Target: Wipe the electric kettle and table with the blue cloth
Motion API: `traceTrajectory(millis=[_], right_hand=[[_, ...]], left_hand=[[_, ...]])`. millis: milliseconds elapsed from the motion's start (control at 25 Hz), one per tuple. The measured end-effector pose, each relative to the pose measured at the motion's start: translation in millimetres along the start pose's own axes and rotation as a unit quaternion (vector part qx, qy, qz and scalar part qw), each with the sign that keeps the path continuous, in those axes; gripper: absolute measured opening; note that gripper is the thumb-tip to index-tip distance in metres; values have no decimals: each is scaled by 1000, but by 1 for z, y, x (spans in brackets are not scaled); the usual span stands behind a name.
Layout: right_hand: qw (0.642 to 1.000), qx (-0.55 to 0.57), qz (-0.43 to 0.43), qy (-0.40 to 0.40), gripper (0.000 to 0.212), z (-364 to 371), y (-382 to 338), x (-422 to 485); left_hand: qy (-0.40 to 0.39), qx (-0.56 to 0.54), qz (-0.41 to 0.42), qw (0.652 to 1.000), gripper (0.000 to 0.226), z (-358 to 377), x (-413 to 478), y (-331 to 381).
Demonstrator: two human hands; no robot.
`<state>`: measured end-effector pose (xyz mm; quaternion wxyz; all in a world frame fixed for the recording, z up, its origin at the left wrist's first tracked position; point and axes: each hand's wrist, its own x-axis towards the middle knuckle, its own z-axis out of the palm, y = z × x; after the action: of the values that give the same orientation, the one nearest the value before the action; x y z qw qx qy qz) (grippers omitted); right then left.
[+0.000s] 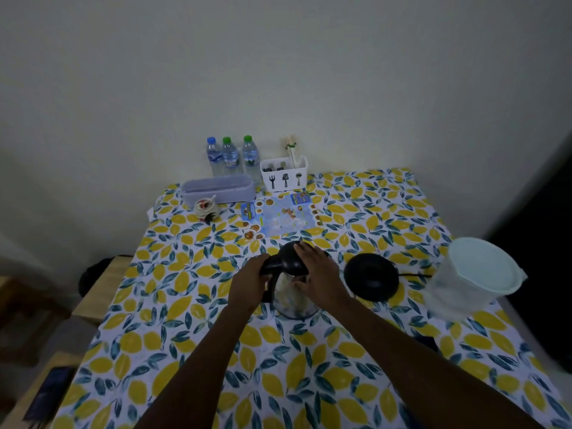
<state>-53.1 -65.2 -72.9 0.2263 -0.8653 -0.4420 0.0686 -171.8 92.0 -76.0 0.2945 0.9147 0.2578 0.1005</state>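
Both hands grip the kettle (291, 283): left hand (247, 283) on its handle, right hand (318, 274) over lid and side; base (371, 275) just right.

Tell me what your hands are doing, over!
Left hand grips kettle handle; right hand on lid. Kettle off its base. Blue cloth not in sight. Nothing blocking.

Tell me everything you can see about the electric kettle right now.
The electric kettle stands upright on the lemon-print tablecloth, off its round black base, which sits just to its right with a cord. It has a clear, glass-looking body and a black lid and handle. The left hand grips the handle; the right hand rests over the lid and side. Something pale shows at the glass, possibly a cloth, but that is unclear.
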Motion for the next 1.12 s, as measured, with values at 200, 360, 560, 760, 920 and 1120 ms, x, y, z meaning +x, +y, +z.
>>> traceTrajectory(millis=[200,360,560,760,920,1120], right_hand=[[998,43,29,26,83,-42,34,-18],[996,44,47,56,85,-90,80,-14],[993,37,94,63,85,-115,143,-18],[992,56,90,61,85,-106,170,-26],[994,44,85,51,87,-104,174,-23],[993,-56,69,81,78,-104,170,-21]], left_hand=[[22,-4,25,999,36,23,10,47],[29,-9,63,998,38,39,38,113],[-34,-20,83,996,32,80,67,168],[-48,-20,57,997,37,106,78,171],[-59,-8,55,997,38,102,81,175],[-40,64,121,990,54,95,65,178]])
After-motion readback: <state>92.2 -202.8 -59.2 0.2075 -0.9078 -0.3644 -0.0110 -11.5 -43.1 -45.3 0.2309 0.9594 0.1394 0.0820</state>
